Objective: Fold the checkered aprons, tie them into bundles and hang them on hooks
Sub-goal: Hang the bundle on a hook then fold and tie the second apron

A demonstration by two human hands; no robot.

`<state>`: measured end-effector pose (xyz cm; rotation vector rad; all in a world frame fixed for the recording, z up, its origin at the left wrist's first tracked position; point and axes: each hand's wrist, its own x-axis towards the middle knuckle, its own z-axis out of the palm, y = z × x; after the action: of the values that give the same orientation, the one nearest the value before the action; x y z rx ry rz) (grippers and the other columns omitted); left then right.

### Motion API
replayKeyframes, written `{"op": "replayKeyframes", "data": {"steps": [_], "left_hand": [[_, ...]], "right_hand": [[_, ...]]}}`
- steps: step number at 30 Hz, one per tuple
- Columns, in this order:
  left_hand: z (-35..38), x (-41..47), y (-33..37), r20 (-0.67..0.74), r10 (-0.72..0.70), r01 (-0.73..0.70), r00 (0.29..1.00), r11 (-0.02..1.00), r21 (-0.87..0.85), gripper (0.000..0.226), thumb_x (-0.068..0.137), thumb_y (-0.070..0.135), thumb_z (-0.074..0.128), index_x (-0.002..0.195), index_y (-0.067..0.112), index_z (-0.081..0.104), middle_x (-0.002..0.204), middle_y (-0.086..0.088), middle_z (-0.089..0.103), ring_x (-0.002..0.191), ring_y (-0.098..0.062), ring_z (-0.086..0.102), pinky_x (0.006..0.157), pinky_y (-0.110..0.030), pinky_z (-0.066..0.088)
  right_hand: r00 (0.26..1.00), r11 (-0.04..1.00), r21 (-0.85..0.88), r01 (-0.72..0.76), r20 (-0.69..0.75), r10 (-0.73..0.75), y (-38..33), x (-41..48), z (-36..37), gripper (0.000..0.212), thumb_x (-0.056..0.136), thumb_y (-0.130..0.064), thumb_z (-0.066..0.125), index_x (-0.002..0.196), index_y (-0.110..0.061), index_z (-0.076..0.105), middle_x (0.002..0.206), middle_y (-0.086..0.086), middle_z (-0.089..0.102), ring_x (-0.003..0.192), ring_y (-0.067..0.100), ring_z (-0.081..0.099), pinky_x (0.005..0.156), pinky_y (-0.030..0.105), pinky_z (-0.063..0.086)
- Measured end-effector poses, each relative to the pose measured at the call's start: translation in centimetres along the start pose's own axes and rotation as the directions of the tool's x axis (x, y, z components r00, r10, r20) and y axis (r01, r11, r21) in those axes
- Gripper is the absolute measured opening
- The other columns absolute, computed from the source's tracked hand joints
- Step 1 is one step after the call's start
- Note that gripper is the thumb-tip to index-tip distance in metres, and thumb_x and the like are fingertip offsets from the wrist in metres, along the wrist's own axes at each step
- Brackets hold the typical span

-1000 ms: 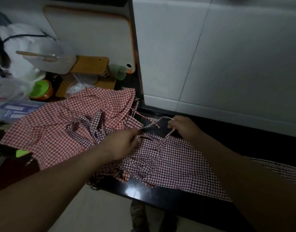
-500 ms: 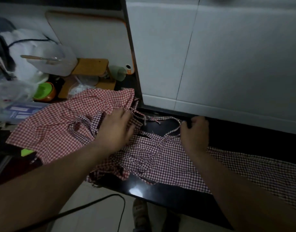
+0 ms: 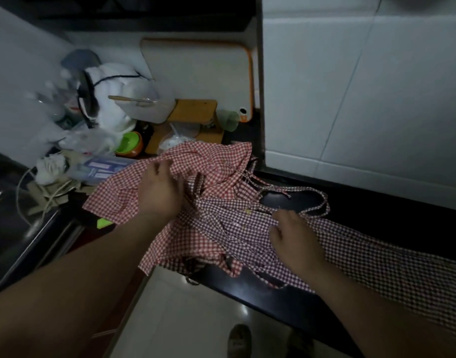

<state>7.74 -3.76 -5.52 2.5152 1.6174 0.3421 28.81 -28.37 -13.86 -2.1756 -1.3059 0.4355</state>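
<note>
Two checkered aprons lie crumpled and overlapping on the black counter (image 3: 376, 210). The brighter red apron (image 3: 118, 200) is heaped on the left; the darker red apron (image 3: 363, 254) spreads to the right, its neck strap (image 3: 322, 200) looping on the counter. My left hand (image 3: 161, 192) rests on the heap with fingers curled into the bright red cloth. My right hand (image 3: 294, 239) presses on the darker apron's top edge, fingers bent into the fabric. No hooks are in view.
A white cutting board (image 3: 196, 73) leans on the back wall. Wooden stands (image 3: 193, 112), a green bowl (image 3: 129, 143), plastic bags and a box (image 3: 100, 169) crowd the back left. White tiled wall at right. Counter edge drops to a pale floor (image 3: 183, 319).
My left hand moved left and up onto the bright red heap. My right hand came back from the strap's far end toward me onto the darker apron. The camera view shifted left.
</note>
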Motion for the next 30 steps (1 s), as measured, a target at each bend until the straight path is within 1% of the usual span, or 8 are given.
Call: {"op": "replayKeyframes", "data": {"steps": [3,10,15,18,23,26,28,30], "left_hand": [[1.3,0.5,-2.1,0.255,-0.259,0.31,0.932,0.933,-0.184,0.069,0.095,0.047,0.069,0.145,0.004,0.048,0.142,-0.024,0.057,0.129,-0.044,0.056,0.108,-0.05,0.047],[2.2,1.9,-4.1,0.464,-0.121,0.343,0.877,0.834,-0.432,0.03,0.096,0.035,0.073,0.117,0.015,0.071,0.116,0.001,0.072,0.109,-0.026,0.068,0.103,-0.042,0.053],[2.1,3.2,-5.9,0.499,-0.08,0.325,0.863,0.845,-0.425,0.022,0.093,0.031,0.074,0.098,0.015,0.06,0.095,-0.013,0.072,0.085,-0.026,0.067,0.077,-0.038,0.053],[1.4,3.1,-6.8,0.51,0.019,0.209,0.86,0.899,-0.385,0.019,0.093,0.03,0.072,0.082,0.017,0.064,0.091,-0.012,0.073,0.085,-0.029,0.068,0.083,-0.04,0.056],[-0.8,3.6,-6.1,0.397,-0.027,0.313,0.917,0.663,-0.679,0.028,0.099,0.028,0.064,0.085,0.007,0.074,0.084,-0.01,0.075,0.086,-0.03,0.069,0.085,-0.046,0.054],[-1.3,4.4,-4.1,0.55,-0.008,0.478,0.835,0.506,-0.718,0.035,0.104,0.035,0.052,0.104,0.01,0.076,0.099,-0.009,0.078,0.103,-0.035,0.071,0.096,-0.047,0.055],[-1.4,4.4,-3.0,0.636,0.003,0.572,0.772,0.432,-0.697,0.04,0.105,0.042,0.046,0.115,0.016,0.075,0.11,-0.004,0.079,0.108,-0.027,0.072,0.103,-0.044,0.052],[-1.5,4.0,-2.2,0.632,0.012,0.575,0.775,0.403,-0.712,0.04,0.099,0.046,0.05,0.117,0.02,0.074,0.114,-0.002,0.077,0.111,-0.025,0.07,0.107,-0.046,0.05]], "right_hand": [[0.986,0.989,0.101,0.104,0.121,-0.116,-5.1,1.0,0.7,0.038,0.1,-0.027,0.056,0.138,-0.022,0.053,0.13,0.003,0.06,0.108,0.022,0.063,0.089,0.034,0.051],[0.959,0.991,0.12,-0.062,0.282,0.026,-14.3,6.2,7.0,0.071,0.1,-0.052,0.054,0.16,-0.031,0.022,0.158,0.01,0.035,0.132,0.035,0.051,0.109,0.045,0.048],[0.989,0.994,-0.021,-0.105,0.101,0.107,-16.3,8.4,9.0,0.053,0.1,-0.049,0.054,0.143,-0.017,0.051,0.14,0.015,0.049,0.125,0.034,0.052,0.106,0.04,0.046],[0.996,0.996,0.017,-0.088,0.012,0.088,-16.5,10.0,9.4,0.028,0.102,-0.033,0.054,0.115,-0.012,0.067,0.121,0.017,0.061,0.114,0.034,0.056,0.096,0.037,0.045],[0.981,0.987,0.01,0.159,-0.114,-0.157,-15.2,10.1,10.4,0.032,0.097,-0.031,0.044,0.093,-0.009,0.067,0.096,0.011,0.064,0.094,0.029,0.057,0.089,0.051,0.049],[0.992,0.975,0.19,0.116,0.035,-0.125,-15.7,9.5,11.3,0.043,0.099,-0.048,0.043,0.123,-0.019,0.065,0.119,0.004,0.068,0.107,0.022,0.062,0.101,0.048,0.05],[0.992,0.965,0.255,0.059,0.097,-0.087,-16.6,9.3,11.7,0.077,0.092,-0.069,0.053,0.156,-0.03,0.037,0.155,-0.003,0.048,0.14,0.017,0.047,0.121,0.042,0.035],[0.997,0.964,0.263,-0.027,0.079,0.006,-17.4,9.0,11.9,0.097,0.085,-0.067,0.065,0.162,-0.028,0.02,0.164,-0.003,0.035,0.149,0.018,0.036,0.124,0.042,0.029]]}}
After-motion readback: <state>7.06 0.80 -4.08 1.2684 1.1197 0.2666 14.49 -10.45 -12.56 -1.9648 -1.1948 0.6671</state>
